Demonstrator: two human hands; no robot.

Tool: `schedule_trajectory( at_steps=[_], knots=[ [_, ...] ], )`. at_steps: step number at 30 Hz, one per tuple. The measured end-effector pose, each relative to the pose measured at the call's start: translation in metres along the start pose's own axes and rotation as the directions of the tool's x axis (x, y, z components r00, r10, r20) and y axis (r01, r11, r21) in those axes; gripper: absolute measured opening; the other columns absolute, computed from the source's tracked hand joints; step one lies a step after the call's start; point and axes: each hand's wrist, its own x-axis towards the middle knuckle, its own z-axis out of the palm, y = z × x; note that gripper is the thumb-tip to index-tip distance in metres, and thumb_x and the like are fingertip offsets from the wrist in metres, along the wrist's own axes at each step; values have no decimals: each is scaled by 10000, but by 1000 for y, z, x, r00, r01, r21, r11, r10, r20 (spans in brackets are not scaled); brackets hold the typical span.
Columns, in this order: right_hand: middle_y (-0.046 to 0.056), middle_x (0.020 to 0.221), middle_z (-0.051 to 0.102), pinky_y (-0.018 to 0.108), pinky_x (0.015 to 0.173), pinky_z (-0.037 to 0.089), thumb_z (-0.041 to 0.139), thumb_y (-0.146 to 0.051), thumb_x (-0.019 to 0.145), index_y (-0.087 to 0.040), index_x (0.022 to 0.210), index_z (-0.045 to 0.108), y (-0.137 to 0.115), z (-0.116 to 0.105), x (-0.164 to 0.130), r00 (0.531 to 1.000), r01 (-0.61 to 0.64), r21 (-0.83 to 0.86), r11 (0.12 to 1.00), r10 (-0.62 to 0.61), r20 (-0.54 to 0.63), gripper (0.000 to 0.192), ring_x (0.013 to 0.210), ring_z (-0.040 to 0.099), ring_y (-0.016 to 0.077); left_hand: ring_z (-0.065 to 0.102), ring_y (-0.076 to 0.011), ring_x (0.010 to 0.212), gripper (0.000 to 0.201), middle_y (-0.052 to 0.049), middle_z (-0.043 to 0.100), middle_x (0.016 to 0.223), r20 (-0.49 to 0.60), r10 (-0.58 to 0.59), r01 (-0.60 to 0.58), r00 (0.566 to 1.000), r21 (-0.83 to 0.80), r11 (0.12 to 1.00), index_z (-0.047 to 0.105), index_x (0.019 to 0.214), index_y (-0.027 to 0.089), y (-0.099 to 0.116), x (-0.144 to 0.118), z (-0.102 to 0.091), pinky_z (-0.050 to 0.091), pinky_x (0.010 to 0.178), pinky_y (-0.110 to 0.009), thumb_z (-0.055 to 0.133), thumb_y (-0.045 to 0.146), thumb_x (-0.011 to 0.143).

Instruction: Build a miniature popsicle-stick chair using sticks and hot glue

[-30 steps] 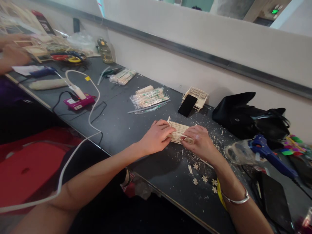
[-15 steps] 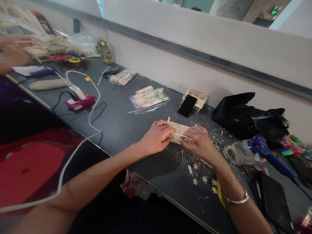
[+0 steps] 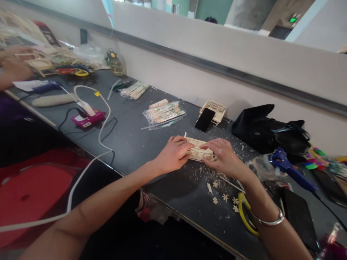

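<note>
Hardly anything is shifting: left hand (image 3: pixel 173 153) and right hand (image 3: pixel 223 157) keep pressing the largely assembled stick panel (image 3: pixel 197 148); loose flower pieces (image 3: pixel 225 197) are lying unattached.

I've got bare table (image 3: pixel 135 144) left of centre, open for a pass between the white cable (image 3: pixel 104 124) and my hands. To the right it's crowded: black bag (image 3: pixel 260 128), blue glue gun (image 3: pixel 287 168), dark tablet (image 3: pixel 298 216). The phone (image 3: pixel 205 119) blocks upper centre, stick packs (image 3: pixel 162 112) beside it. Small cutouts (image 3: pixel 223 196) litter the near edge.
</note>
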Motion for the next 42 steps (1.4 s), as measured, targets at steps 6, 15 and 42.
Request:
schedule_trajectory(
  at_steps=[6, 15, 42],
  knots=[
    [90, 1029, 737, 413, 866, 511, 595, -283, 822, -205, 1046, 689, 4, -38, -8, 997, -70, 79, 994, 66, 43, 255, 980, 671, 262, 601, -258, 1088, 276, -95, 712, 1048, 62, 50, -52, 997, 34, 998, 600, 1124, 186, 6, 9, 0, 387, 943, -437, 554, 178, 852],
    [51, 899, 757, 347, 731, 585, 587, -349, 830, -214, 956, 700, 1, -51, -36, 935, -305, 319, 897, 346, -79, 217, 792, 712, 204, 658, -201, 838, 205, -53, 714, 816, 305, 84, -96, 949, 26, 995, 657, 847, 185, 2, 31, -9, 361, 1004, -435, 457, 175, 891],
    [27, 827, 743, 285, 616, 607, 572, -308, 843, -254, 1003, 688, -28, -3, -68, 825, -455, 558, 694, 564, -29, 205, 692, 708, 183, 649, -167, 671, 207, -8, 710, 676, 835, -139, 806, 533, -451, 383, 678, 689, 197, -18, 90, -38, 494, 702, -320, 769, 379, 726]
  ],
)
